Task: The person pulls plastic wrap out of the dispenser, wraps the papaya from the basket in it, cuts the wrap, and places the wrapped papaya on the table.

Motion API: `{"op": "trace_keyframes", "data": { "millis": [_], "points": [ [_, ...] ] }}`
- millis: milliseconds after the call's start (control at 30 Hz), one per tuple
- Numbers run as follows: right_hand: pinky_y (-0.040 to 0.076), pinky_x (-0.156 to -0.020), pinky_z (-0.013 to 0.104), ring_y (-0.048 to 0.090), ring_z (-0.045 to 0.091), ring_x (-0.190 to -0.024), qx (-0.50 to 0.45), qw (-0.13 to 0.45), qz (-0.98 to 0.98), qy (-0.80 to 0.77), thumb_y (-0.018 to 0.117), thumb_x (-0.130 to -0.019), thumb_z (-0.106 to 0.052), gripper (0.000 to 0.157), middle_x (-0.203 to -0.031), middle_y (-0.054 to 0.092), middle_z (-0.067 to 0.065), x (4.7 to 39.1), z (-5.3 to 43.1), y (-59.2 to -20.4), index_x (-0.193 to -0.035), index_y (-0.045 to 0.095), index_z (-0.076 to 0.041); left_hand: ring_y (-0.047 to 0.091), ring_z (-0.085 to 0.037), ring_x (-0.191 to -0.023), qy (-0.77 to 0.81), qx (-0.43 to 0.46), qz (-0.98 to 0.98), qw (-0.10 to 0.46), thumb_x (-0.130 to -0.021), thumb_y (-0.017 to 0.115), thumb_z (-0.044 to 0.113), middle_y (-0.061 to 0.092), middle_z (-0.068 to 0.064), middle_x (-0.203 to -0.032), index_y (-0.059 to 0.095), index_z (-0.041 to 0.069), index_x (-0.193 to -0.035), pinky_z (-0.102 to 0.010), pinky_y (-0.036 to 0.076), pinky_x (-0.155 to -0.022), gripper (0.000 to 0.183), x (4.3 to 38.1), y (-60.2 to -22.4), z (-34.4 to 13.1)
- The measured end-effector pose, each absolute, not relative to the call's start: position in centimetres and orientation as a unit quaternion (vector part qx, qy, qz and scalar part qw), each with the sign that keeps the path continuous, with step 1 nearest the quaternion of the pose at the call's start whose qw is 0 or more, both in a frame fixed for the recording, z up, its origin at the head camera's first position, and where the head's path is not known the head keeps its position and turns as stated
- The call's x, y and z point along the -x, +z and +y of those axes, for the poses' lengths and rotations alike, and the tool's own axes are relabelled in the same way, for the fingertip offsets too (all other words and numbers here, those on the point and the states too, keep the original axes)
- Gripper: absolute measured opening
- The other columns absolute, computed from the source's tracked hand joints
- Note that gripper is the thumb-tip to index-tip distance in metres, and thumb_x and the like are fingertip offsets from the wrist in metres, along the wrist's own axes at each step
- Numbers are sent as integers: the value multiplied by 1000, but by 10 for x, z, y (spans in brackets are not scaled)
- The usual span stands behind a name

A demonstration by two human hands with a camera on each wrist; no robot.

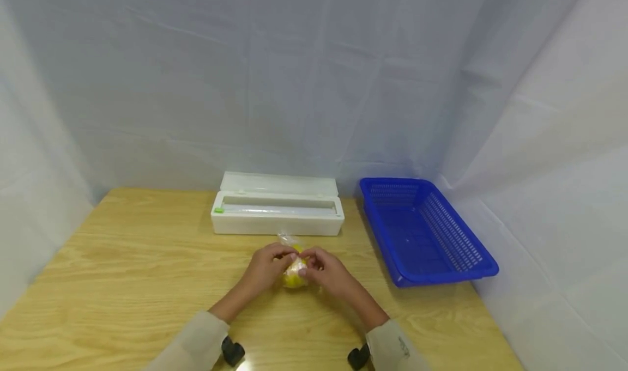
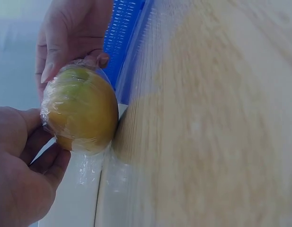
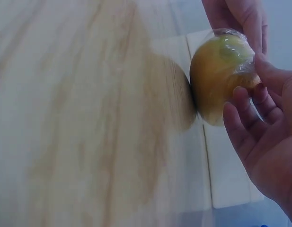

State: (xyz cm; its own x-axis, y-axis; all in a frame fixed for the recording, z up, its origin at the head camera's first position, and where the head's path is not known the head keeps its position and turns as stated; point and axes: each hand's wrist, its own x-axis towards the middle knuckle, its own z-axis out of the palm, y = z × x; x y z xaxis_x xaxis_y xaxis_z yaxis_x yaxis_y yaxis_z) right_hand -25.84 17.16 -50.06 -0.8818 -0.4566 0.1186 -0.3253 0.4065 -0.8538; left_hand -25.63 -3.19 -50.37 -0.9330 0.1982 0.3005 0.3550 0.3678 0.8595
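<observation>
A round yellow fruit [image 1: 294, 281] with a greenish patch rests on the table, wrapped in cling film [image 2: 58, 97]. The film is crinkled over its top and side, and a loose clear end sticks up behind it in the head view. From the left, my left hand [image 1: 266, 266] pinches the film against the fruit with thumb and fingers. My right hand [image 1: 330, 273] does likewise from the right, its thumb and curled fingers at the fruit's upper side. The fingertips nearly meet over the fruit. Its far side is hidden in the head view.
Behind the hands stands a white cling film dispenser [image 1: 277, 225], lid raised, with a film roll inside and a green slider at its left end. A blue plastic basket [image 1: 382, 240] stands to the right on the wooden table [image 1: 122, 284]. White sheeting [image 1: 294, 87] surrounds the table.
</observation>
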Motion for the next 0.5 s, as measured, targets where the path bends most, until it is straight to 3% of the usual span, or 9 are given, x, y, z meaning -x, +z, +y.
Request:
{"op": "trace_keyframes", "data": {
  "millis": [300,500],
  "points": [
    [47,-55,22,54,11,-66,238,58,825,-510,67,-91,-21,21,-80,61,3,264,169,-499,-110,66,-13,62,-14,-97,-546,147,-821,77,-91,66,15,69,4,-101,73,16,-101,-36,52,-86,12,255,-504,-33],
    [48,-55,24,54,14,-65,216,72,823,-521,62,-94,-23,19,-84,64,9,262,164,-494,-107,67,-11,60,-16,-100,-556,151,-816,39,-93,64,21,67,3,-104,71,17,-104,-37,51,-89,14,255,-500,-36]
  ]
}}
